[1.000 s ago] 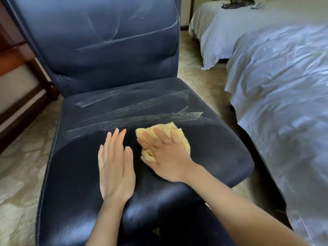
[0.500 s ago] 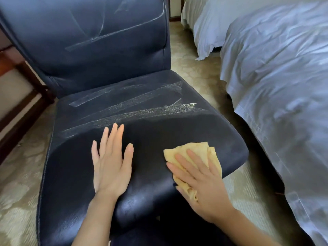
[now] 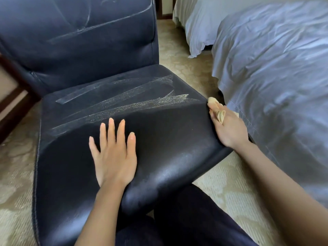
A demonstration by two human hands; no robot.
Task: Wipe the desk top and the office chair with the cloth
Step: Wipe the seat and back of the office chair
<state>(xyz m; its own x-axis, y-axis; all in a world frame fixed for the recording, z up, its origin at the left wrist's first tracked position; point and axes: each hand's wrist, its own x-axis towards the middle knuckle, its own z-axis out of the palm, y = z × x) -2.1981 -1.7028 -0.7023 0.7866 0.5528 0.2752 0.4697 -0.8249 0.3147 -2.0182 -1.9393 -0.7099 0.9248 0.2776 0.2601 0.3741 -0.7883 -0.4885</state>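
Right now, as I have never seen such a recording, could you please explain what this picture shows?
There is no machine here: a person wears a camera on the head, which looks down at their own two hands. The left hand lies flat, fingers straight, on the seat of a dark office chair. The right hand grips a yellow cloth at the seat's right edge. Pale streaks cross the seat's back half. A bed with pale sheets stands to the right.

My left hand (image 3: 113, 157) lies flat on the chair (image 3: 159, 132) seat; my right hand (image 3: 229, 128) presses the cloth (image 3: 219, 112) against its right edge, beside the bed (image 3: 276, 71).
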